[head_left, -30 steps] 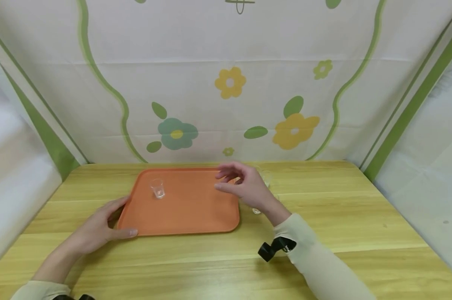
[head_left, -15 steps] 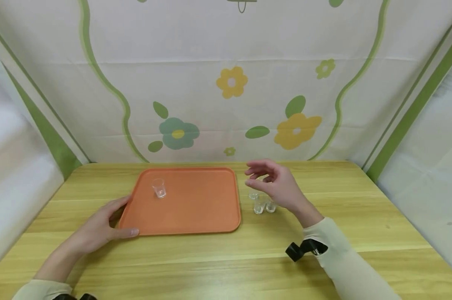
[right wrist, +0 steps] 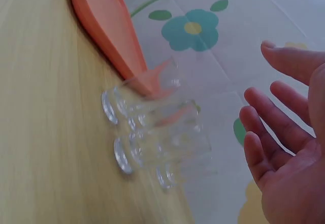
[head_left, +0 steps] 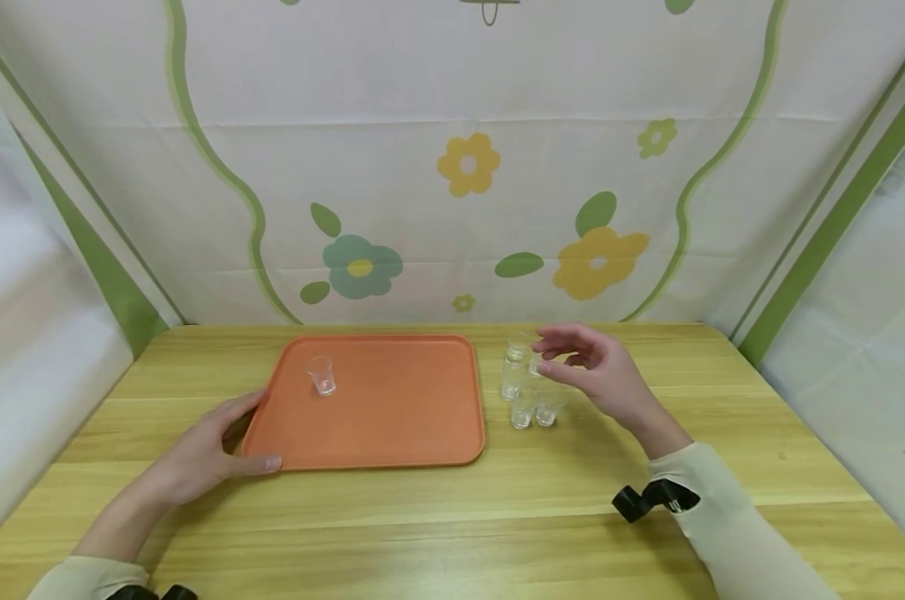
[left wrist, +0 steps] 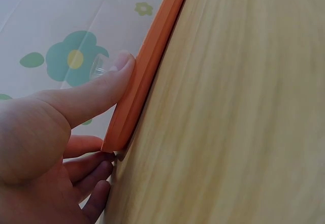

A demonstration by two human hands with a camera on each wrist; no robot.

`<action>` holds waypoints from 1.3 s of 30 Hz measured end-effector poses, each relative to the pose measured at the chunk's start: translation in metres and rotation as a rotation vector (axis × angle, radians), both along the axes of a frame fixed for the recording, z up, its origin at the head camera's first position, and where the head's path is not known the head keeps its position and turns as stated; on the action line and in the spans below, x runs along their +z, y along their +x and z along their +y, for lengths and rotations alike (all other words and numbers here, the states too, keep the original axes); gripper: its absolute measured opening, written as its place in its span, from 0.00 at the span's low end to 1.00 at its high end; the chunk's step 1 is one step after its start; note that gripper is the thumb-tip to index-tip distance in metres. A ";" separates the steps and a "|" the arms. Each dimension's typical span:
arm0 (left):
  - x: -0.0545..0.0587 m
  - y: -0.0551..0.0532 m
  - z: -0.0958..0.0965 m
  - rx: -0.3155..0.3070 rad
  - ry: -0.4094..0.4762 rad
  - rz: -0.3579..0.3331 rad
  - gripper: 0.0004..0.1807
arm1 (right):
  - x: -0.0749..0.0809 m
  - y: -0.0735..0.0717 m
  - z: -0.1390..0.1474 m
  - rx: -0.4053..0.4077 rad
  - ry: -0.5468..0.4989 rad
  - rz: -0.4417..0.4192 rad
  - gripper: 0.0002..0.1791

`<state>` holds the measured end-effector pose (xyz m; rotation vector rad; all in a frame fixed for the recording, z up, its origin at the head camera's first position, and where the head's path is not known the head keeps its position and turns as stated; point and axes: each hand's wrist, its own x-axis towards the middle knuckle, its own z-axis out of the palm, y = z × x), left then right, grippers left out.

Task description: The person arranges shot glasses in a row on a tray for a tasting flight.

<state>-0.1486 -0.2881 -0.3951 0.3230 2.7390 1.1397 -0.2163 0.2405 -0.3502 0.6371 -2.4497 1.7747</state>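
My left hand [head_left: 197, 458] holds the near left corner of an orange tray [head_left: 392, 408], its thumb on the front rim and its fingers at the left side. In the left wrist view, the thumb [left wrist: 101, 94] overlaps the tray's edge [left wrist: 134, 99]. One small clear shot glass [head_left: 322, 377] stands upright on the tray toward its back left. Right of the tray, several more shot glasses [head_left: 522, 408] stand grouped on the table. My right hand [head_left: 598, 371] hovers beside this group with loosely bent fingers and nothing in them; the right wrist view shows its palm [right wrist: 289, 188] apart from the glasses [right wrist: 175, 145].
The wooden table [head_left: 452, 533] reaches back to a white cloth [head_left: 392, 167] printed with flowers. More white cloth hangs at both sides. A black wrist camera [head_left: 651, 498] is strapped over the right sleeve [head_left: 745, 525].
My right hand has moved rightward from above the tray's right side to beside the grouped glasses, uncovering them. The left hand keeps its place at the tray's corner, and the glass on it stays put.
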 end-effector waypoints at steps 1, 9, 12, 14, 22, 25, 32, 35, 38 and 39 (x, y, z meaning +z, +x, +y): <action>0.000 0.000 0.000 0.000 0.001 -0.001 0.58 | -0.001 -0.001 0.003 0.001 -0.006 -0.005 0.23; 0.001 0.000 0.000 0.002 0.007 -0.009 0.58 | -0.012 -0.004 0.025 -0.005 -0.038 -0.039 0.23; 0.001 0.000 0.000 0.002 0.013 -0.012 0.58 | -0.015 -0.005 0.031 0.019 -0.062 -0.052 0.24; 0.001 0.000 0.000 0.002 0.014 -0.013 0.58 | -0.018 -0.004 0.034 0.034 -0.064 -0.062 0.24; 0.001 0.000 0.001 0.002 0.009 -0.013 0.58 | -0.028 -0.004 0.044 0.086 -0.002 -0.111 0.28; 0.002 -0.001 0.001 -0.001 0.017 -0.009 0.58 | -0.031 -0.004 0.045 0.109 0.012 -0.138 0.32; 0.002 0.000 0.001 0.002 -0.004 -0.007 0.57 | -0.034 -0.002 0.045 0.118 0.076 -0.178 0.33; 0.002 0.000 0.001 -0.002 -0.014 -0.004 0.57 | -0.035 -0.002 0.043 0.119 0.103 -0.205 0.34; 0.002 0.000 0.001 -0.005 -0.004 -0.005 0.58 | -0.036 -0.001 0.042 0.120 0.133 -0.225 0.36; 0.002 0.000 0.000 -0.006 0.001 -0.004 0.58 | -0.036 0.000 0.042 0.120 0.141 -0.230 0.36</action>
